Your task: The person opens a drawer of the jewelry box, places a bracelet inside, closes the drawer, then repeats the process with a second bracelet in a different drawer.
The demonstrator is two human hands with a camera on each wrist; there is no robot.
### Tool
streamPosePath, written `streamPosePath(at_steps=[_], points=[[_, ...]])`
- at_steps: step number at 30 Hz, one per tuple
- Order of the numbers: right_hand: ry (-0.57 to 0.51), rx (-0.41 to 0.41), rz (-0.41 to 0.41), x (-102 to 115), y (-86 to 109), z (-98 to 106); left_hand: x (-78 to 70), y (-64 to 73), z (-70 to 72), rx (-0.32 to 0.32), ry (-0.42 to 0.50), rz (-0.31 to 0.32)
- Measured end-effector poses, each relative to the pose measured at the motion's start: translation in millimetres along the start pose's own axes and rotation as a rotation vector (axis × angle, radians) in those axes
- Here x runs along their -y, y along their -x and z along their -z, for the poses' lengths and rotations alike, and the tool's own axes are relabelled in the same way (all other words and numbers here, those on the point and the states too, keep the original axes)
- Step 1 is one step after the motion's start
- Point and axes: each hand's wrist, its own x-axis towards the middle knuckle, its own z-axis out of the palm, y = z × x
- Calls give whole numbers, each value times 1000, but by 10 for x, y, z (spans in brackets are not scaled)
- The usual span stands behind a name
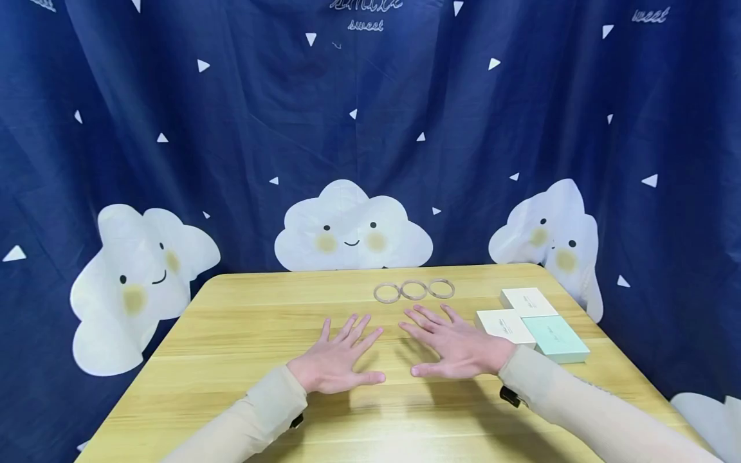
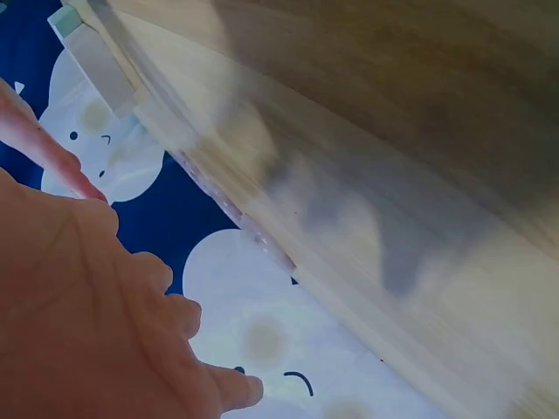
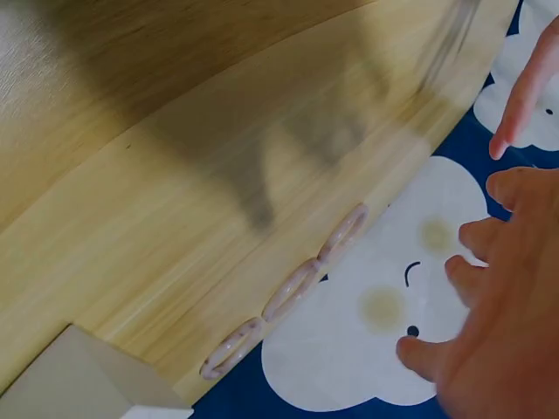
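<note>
Both bare hands hover over the wooden table (image 1: 260, 334), palms down and fingers spread, with shadows below. The left hand (image 1: 336, 361) holds nothing; its thumb points toward the right hand (image 1: 463, 347), which is also without anything in it. Just beyond the right fingertips, three thin pale-pinkish bangles lie flat in a side-by-side row: a left bangle (image 1: 386, 302), a middle bangle (image 1: 413, 299) and a right bangle (image 1: 442, 297). Close to the right hand's wrist stands a white box (image 1: 502, 325), beside a mint-green box (image 1: 556, 337) and behind them another white box (image 1: 528, 301).
A dark blue curtain (image 1: 243, 154) with white clouds and triangles hangs behind the table's far edge. The boxes sit near the right edge of the table. Each wrist carries a small black device, such as the black device (image 1: 511, 396) under the right sleeve.
</note>
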Motion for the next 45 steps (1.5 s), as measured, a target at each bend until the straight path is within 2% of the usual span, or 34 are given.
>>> streamPosePath(at_steps=[7, 12, 19, 24, 30, 45], points=[[55, -77, 24, -64, 64, 39, -45, -110, 9, -37, 9, -26], [116, -124, 40, -110, 104, 98, -88, -236, 34, -96, 2, -58], [161, -125, 32, -195, 196, 169, -239, -412, 95, -155, -31, -103], [143, -113, 31, -281, 278, 197, -375, -539, 87, -185, -19, -141], [124, -125, 15, -433, 350, 234, -507, -714, 45, -222, -15, -143], [35, -94, -116, -740, 596, 238, -813, -1133, -24, -234, -50, -149]])
